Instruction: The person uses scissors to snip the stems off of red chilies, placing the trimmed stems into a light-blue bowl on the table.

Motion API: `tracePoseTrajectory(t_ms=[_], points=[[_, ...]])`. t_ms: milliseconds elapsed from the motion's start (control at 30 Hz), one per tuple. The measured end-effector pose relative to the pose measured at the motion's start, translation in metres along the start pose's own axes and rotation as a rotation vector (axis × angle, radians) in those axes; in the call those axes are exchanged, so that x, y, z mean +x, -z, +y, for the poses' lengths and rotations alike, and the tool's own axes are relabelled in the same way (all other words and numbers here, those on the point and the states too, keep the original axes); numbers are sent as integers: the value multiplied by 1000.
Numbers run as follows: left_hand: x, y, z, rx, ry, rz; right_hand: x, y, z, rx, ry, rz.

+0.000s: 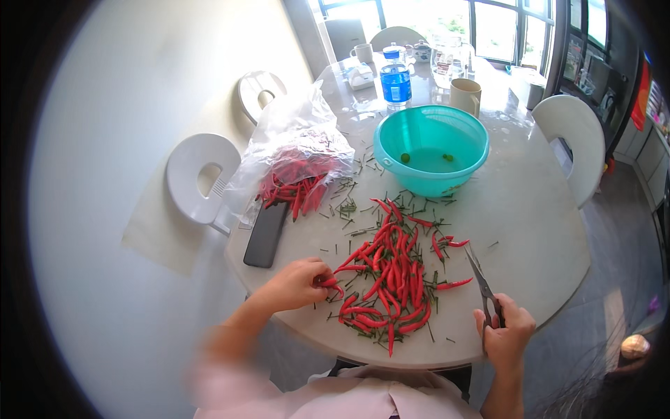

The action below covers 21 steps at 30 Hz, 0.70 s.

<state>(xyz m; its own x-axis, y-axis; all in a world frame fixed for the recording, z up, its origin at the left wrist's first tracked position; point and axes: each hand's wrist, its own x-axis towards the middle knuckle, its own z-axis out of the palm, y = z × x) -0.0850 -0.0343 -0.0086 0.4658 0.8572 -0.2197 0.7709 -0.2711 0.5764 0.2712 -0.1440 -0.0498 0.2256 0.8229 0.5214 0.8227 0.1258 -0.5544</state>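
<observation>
My left hand (pixel 304 281) is closed around red chili peppers (pixel 328 283) at the left side of a loose pile of red chili peppers (pixel 395 272) on the pale table. In my right hand (pixel 506 327) is a pair of scissors (pixel 484 288), held by its handles right of the pile, blades pointing away from me. Whether the blades are parted is hard to tell. Cut green stems (pixel 346 208) lie scattered around the pile. Beyond it stands a teal plastic basin (pixel 432 141) with a few small green pieces inside. A clear plastic bag (pixel 298 131) holds more red chilies at the left.
A black smartphone (pixel 266 235) lies partly under the bagged chilies. Behind the basin stand a water bottle (pixel 395 84), a beige mug (pixel 465 97), a glass pitcher (pixel 447 62) and a tissue pack (pixel 360 76). White chairs (pixel 201 178) surround the table (pixel 534 209).
</observation>
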Motion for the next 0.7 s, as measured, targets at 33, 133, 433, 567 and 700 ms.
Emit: tracePoseTrajectory(t_ms=[33,133,433,567,700], points=[[0,-2,-2,-76,1,18,0,0,0,0,2,-7],[3,-11,-6,-336,45,78,4,3,-5,10,20,-76],[7,-27,37,-783,38,-27,19,9,-54,129,65,-533],[5,-33,48,-974,42,-133,23,-2,-64,70,66,-553],[6,-43,50,-907,-72,-40,23,-9,-64,71,83,-580]])
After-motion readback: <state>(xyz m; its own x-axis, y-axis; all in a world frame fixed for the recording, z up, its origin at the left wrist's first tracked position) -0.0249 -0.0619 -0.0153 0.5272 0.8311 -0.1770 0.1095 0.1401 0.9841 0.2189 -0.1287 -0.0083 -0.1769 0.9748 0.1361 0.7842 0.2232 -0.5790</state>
